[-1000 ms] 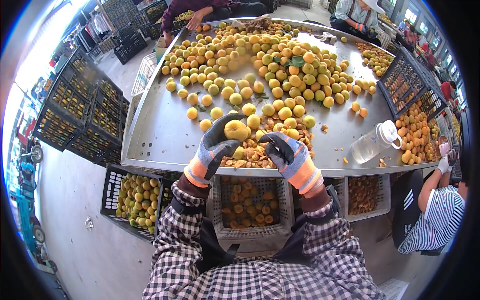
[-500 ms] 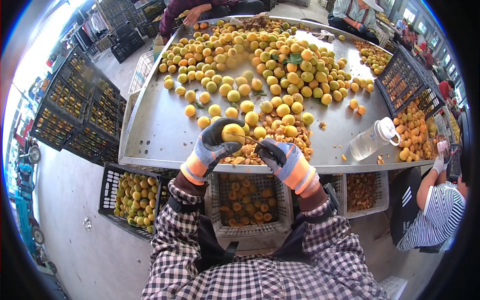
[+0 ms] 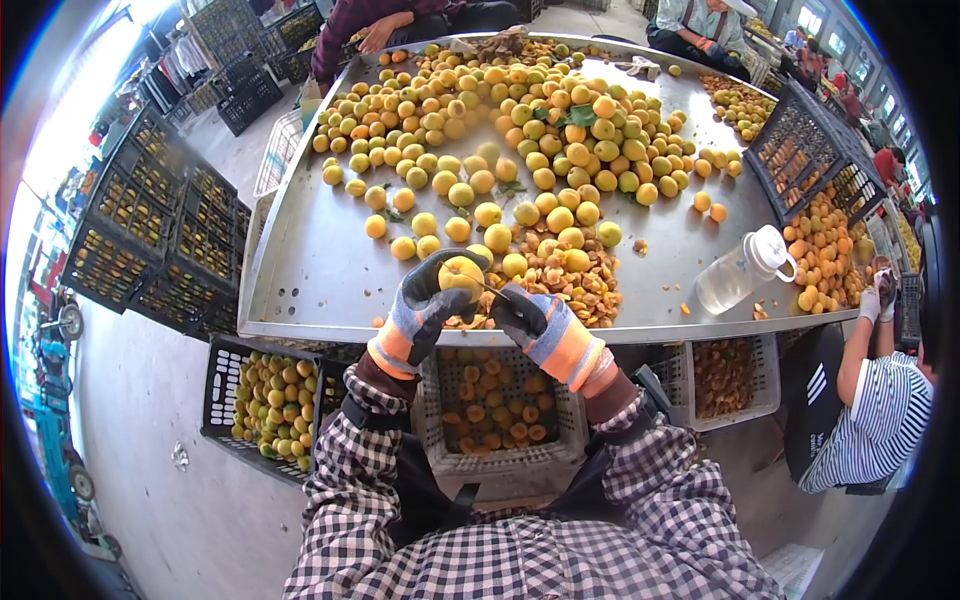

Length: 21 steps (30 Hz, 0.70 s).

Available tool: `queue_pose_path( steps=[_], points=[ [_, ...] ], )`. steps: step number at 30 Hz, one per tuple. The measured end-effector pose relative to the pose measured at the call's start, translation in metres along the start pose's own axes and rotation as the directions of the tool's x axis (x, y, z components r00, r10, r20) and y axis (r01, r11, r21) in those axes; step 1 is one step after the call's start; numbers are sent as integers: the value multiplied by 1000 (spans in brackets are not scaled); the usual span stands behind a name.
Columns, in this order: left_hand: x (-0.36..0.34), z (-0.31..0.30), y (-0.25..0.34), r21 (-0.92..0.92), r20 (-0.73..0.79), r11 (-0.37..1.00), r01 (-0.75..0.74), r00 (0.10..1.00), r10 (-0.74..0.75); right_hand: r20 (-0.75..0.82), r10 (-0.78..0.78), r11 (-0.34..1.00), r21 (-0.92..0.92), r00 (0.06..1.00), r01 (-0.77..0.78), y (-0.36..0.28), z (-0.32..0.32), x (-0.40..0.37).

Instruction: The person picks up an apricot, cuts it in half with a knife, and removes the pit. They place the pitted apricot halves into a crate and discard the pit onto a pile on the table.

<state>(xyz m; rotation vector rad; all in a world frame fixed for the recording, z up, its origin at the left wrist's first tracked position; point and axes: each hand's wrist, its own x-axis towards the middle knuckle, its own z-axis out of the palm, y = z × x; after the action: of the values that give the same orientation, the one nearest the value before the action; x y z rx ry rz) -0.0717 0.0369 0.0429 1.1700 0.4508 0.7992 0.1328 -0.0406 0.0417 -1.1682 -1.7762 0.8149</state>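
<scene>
Nearest: the wearer's checked shirt (image 3: 530, 560), both sleeves running forward to gloved hands. Below the table edge, a pale crate (image 3: 505, 465) holds cut fruit (image 3: 500, 405); to its left, a black crate (image 3: 222, 388) of whole fruit; to its right, a second pale crate (image 3: 737, 415) of brownish pieces. Left hand (image 3: 415, 312), above the near table edge: fingers curled around one yellow fruit (image 3: 462, 275), gripping it. Right hand (image 3: 548, 335), just beside: fingers pinched on a thin dark tool (image 3: 493, 291), its far end at the fruit's right side; whether the tip is inside cannot be told. Just beyond the hands, a mound of orange-brown scraps (image 3: 585, 295) lies on the metal table (image 3: 345, 290). Clear bottle (image 3: 728, 278), white lid, upright to the right. Farther: main heap of fruit (image 3: 610, 150), a few green leaves in it. Right side, a tilted dark crate (image 3: 797, 150) with orange fruit (image 3: 825, 255) near it. At the far edge, two co-workers: one maroon sleeve (image 3: 335, 40), one pale hat (image 3: 738, 7).
</scene>
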Motion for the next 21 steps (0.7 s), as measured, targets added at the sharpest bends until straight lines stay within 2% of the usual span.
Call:
queue_pose_path(
  steps=[2,3,5,7,9,11,14,15,17,19,21],
  points=[
    [1,6,4,42,6,997,-60,998,60,17,18,999,27,1000,-18,-5,-2,-1],
    [1,6,7,44,9,997,-62,998,62,2,-6,999,-46,1000,6,-6,-4,-2],
    [3,6,11,219,11,968,-118,993,118,-7,-30,992,-122,1000,29,-11,-8,-4],
    [4,4,11,192,12,973,-126,992,126,-91,-17,993,-118,996,6,-18,-11,-5],
    [4,2,9,156,-1,986,-53,999,54,-79,-49,988,-152,996,37,-19,-11,-6],
    [2,8,5,151,-20,987,-44,999,48,-111,-53,987,-160,992,34,-7,0,-8],
    [0,16,-19,-102,-67,983,-151,987,144,-103,-53,980,-195,993,32,-6,11,-7],
    [-1,24,-17,-102,-65,984,-148,988,142,-106,-52,981,-193,993,31,-7,14,-7],
    [-2,38,-9,-262,-138,959,-106,988,71,-173,-68,978,-206,983,31,-8,19,-5],
    [1,36,-5,-280,-148,957,-78,988,38,-175,-36,984,-177,984,4,-9,16,-5],
    [7,18,-5,46,-26,993,-111,993,113,-103,-9,969,-248,995,-17,-2,12,-6]
  ],
)
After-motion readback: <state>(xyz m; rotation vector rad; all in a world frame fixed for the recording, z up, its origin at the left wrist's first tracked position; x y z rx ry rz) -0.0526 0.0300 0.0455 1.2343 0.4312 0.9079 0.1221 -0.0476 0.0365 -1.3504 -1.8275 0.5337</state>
